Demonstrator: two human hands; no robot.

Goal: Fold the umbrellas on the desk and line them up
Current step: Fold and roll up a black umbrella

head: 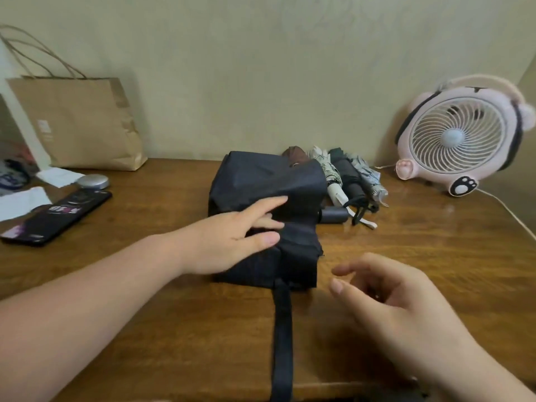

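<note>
Navy cloth fills the middle of the wooden desk (406,256): the navy umbrella (269,181) lies there collapsed but loose, its canopy bunched in broad, uneven folds. From the umbrella's near edge its closing strap (282,343) runs straight toward the person, flat on the wood. The left hand (232,236) rests on top of the umbrella from its left side, fingers straight and slightly spread, index finger laid along an upper fold and thumb lying on the cloth lower down; it presses the fabric flat and does not pinch it. The right hand (391,300) hovers over the desk just right of the umbrella's near corner, apart from the cloth, fingers loosely curled and holding nothing. A dark grey handle (335,215) pokes out at the umbrella's right side; I cannot tell which umbrella it belongs to. Behind and right of the navy umbrella, against the wall, four rolled umbrellas lie side by side: a brown umbrella (295,154) partly hidden by the navy cloth, then a white patterned umbrella (329,175), a black umbrella (351,178) and a pale patterned umbrella (369,177). Farther right of the navy umbrella stands a pink fan (461,137) with its cord trailing across the wood. Well to the umbrella's left are a brown paper bag (81,123) at the wall, a silver round case (92,181), white papers (23,201) and a black phone (58,219) lying flat.
</note>
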